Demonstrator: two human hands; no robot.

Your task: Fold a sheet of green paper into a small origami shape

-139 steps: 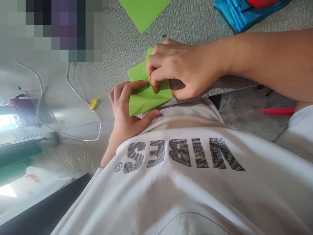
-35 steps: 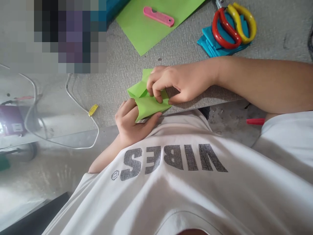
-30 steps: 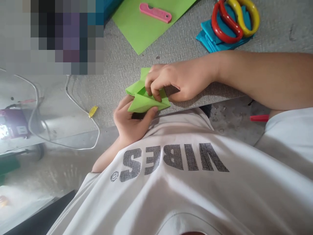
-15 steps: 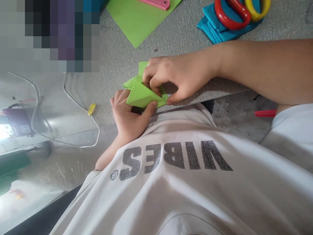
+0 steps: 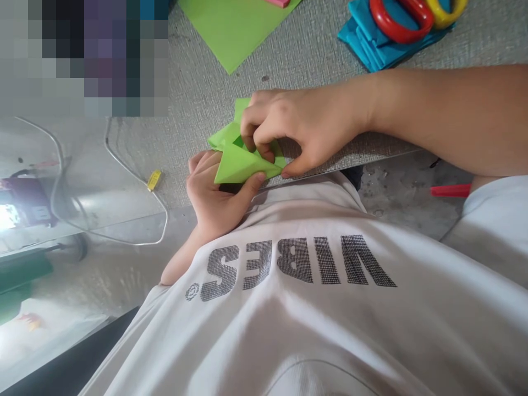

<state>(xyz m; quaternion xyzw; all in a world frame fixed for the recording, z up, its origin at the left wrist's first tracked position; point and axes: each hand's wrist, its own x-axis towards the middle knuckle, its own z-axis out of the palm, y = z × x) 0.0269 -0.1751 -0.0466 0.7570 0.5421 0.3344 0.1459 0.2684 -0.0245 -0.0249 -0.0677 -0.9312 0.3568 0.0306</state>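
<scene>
A folded piece of light green paper (image 5: pixel 237 164) with several pointed flaps is at the table edge, close to the white shirt. My left hand (image 5: pixel 216 190) grips its lower left side, the thumb pressed on the near flap and the other fingers behind or under the paper. From the right, my right hand (image 5: pixel 289 129) has its curled fingers inside the fold, with the thumb tip at the paper's right corner. The paper hides part of my left fingers.
On the grey table (image 5: pixel 198 82) lie a flat green sheet (image 5: pixel 237 33), a pink item (image 5: pixel 279 2) and folded blue material (image 5: pixel 367 47) under red-handled (image 5: pixel 402 36) and yellow-handled scissors. A white cable (image 5: pixel 136 171) with a yellow tag (image 5: pixel 154 180) loops at the left.
The view has shifted slightly, so the sheet and pink item sit higher in the picture. The folded paper's pocket looks a little wider open; both hands keep nearly the same hold.
</scene>
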